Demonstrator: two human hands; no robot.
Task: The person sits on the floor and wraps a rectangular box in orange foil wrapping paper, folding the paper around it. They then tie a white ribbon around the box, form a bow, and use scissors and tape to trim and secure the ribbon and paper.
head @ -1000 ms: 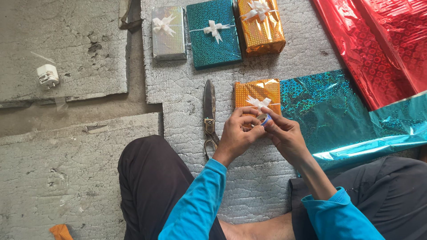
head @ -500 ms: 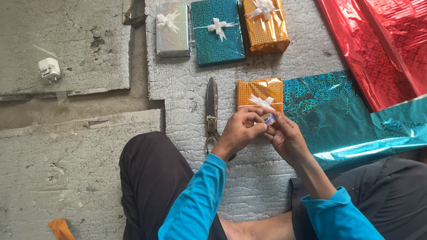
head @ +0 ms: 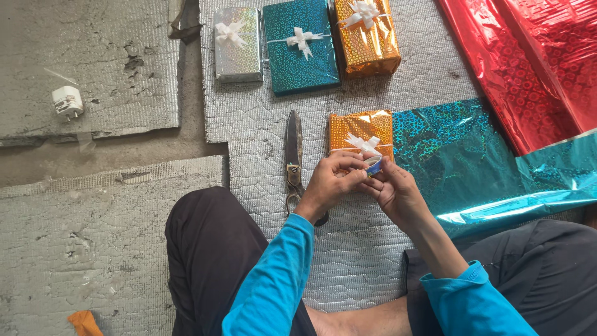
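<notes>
Tape roll (head: 373, 165), small, blue-rimmed: frame centre, pinched betw. fingers of left hand (head: 328, 185) & right hand (head: 393, 191), both sets clamped on it. Just above: orange gift box (head: 360, 129) w/ white bow (head: 362, 144). Left of hands: scissors (head: 293, 158) on foil mat (head: 367, 249). Right: teal wrap sheet (head: 460, 155).

Upper centre: three wrapped boxes (head: 301, 43) in a row. Centre: scissors (head: 293, 158) left of a fourth wrapped box (head: 360, 127); foil sheets (head: 491, 149) right. Plug adapter (head: 66, 102) upper left.
</notes>
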